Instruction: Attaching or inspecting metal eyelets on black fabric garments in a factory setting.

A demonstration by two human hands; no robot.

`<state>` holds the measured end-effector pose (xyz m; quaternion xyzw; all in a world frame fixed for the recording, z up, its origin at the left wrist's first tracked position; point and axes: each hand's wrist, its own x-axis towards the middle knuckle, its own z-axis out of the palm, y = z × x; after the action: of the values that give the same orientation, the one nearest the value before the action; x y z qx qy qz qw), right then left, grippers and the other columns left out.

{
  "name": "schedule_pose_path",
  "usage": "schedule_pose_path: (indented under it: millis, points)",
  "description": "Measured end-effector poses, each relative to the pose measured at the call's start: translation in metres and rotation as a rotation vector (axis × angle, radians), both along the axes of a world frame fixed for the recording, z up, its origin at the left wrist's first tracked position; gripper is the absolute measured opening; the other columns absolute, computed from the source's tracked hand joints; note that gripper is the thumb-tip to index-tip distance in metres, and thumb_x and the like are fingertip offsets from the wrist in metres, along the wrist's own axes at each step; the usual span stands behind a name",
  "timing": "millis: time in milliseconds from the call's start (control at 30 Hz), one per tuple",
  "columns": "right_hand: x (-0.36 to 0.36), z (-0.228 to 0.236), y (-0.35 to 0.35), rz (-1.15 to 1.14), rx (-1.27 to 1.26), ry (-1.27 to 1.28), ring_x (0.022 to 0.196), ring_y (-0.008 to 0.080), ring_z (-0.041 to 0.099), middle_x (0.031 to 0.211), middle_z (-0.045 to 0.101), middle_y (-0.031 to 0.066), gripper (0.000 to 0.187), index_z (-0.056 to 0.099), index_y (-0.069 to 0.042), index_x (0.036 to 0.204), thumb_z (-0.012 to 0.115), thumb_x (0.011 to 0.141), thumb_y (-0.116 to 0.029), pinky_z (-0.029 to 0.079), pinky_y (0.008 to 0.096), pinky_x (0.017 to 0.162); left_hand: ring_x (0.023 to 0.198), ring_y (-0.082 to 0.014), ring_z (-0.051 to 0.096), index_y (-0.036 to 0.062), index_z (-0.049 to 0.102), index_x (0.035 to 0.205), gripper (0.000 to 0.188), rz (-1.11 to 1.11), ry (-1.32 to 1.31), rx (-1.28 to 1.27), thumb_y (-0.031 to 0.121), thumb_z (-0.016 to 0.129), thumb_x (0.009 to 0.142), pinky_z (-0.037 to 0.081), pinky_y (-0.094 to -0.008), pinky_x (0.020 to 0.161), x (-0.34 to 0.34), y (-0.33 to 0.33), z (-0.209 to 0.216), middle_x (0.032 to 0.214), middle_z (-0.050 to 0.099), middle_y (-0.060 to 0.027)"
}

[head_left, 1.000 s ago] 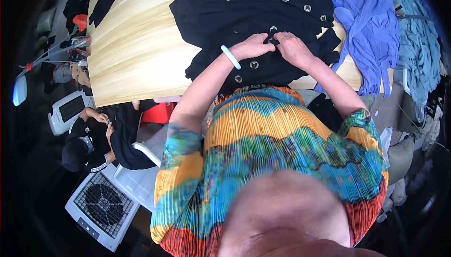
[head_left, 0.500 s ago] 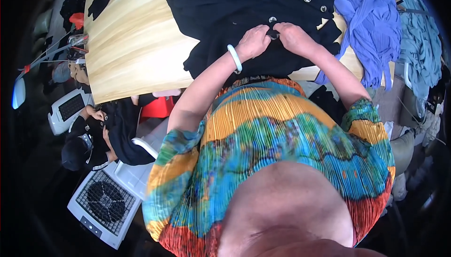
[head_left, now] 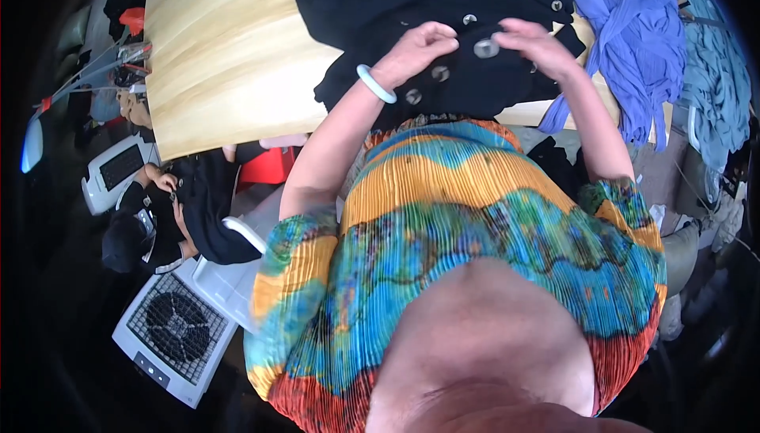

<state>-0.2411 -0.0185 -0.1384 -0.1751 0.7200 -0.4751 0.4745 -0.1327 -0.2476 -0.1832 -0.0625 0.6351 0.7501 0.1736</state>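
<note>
A black garment (head_left: 380,13) lies spread before me, with large shiny round buttons along its far part and several more near my hands. My left hand (head_left: 416,53), with a pale bangle at the wrist, hovers over the cloth with its fingers loosely bent and apart, holding nothing I can see. Facing it, my right hand (head_left: 540,47) has its fingers stretched to the left. Their tips are close to a shiny button (head_left: 486,47); whether they touch it I cannot tell. Another button (head_left: 440,74) shows on the near part of the garment, below my left hand.
The garment rests on a pale wooden table (head_left: 229,61). Purple cloth (head_left: 625,45) hangs over its right end, beside grey-blue cloth (head_left: 704,61). At the lower left, a person in a dark cap (head_left: 123,239) handles black cloth near a white fan unit (head_left: 176,326).
My hands were close together, pinching the black cloth. They have come apart and let go, and buttons on the garment's near part now show between and below them.
</note>
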Motion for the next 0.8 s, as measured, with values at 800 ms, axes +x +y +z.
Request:
schedule_pose_path:
  millis: [800]
  points:
    - [0.185, -0.053, -0.144, -0.037, 0.184, 0.468, 0.098, 0.0324, 0.052, 0.105, 0.051, 0.021, 0.051, 0.041, -0.006, 0.117, 0.061, 0.075, -0.027, 0.043, 0.0357, 0.083, 0.087, -0.0353, 0.053, -0.0033, 0.058, 0.091, 0.035, 0.189, -0.04, -0.62, 0.022, 0.064, 0.067, 0.041, -0.0383, 0.08, 0.131, -0.146, -0.094, 0.093, 0.056, -0.0212]
